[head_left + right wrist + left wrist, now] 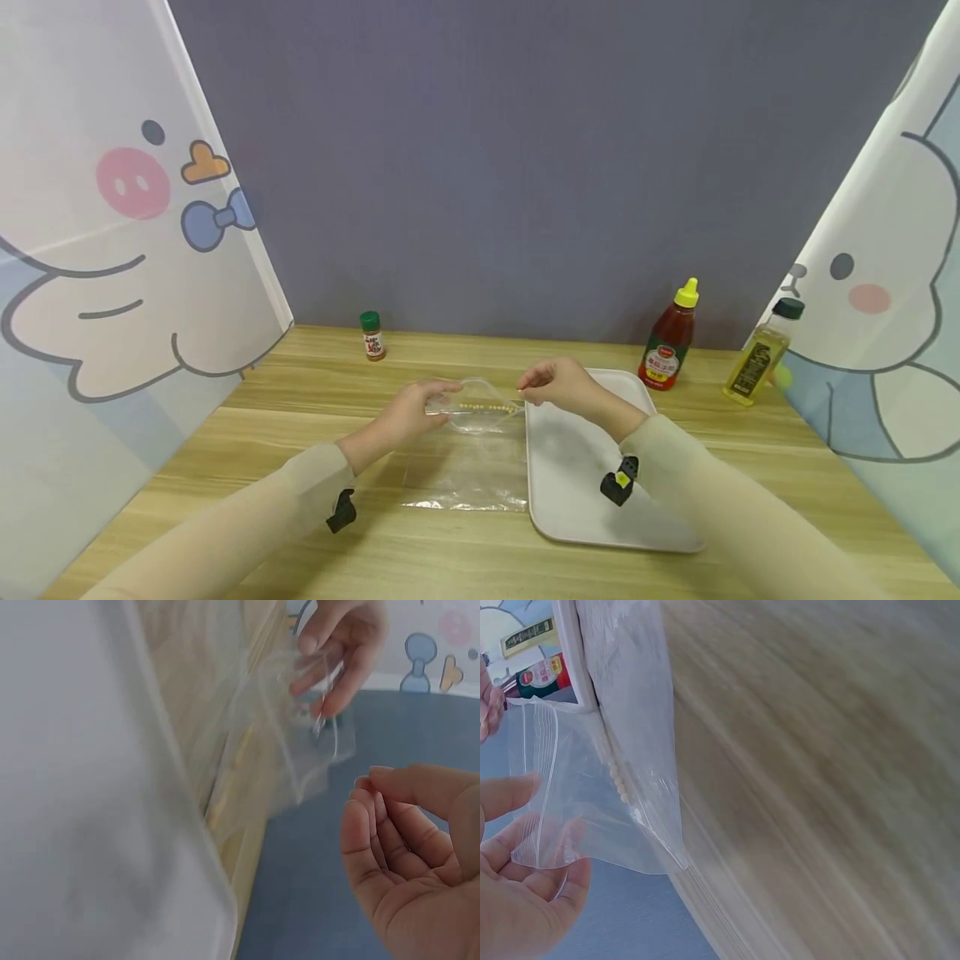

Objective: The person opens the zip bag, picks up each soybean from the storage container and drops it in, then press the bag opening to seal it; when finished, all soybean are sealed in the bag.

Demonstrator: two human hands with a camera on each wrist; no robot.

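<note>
A clear zip bag (480,471) lies with its lower part flat on the table and its mouth spread. My left hand (414,410) holds the mouth at its left side, fingers and thumb around the film in the left wrist view. Several small round yellow pieces (618,784) show in a row inside the bag. My right hand (558,386) is near the right end of the mouth, above the tray's far left corner. Its thumb and fingertips (363,781) pinch together, with a tiny pale yellow piece (520,392) showing at the tips in the head view.
A white tray (570,508) stands directly right of the bag. Behind it to the right are a red ketchup bottle (666,346) with a yellow cap and an oil bottle (757,358). A green-capped spice jar (372,337) stands at the back left. A grey panel (480,167) rises behind the table.
</note>
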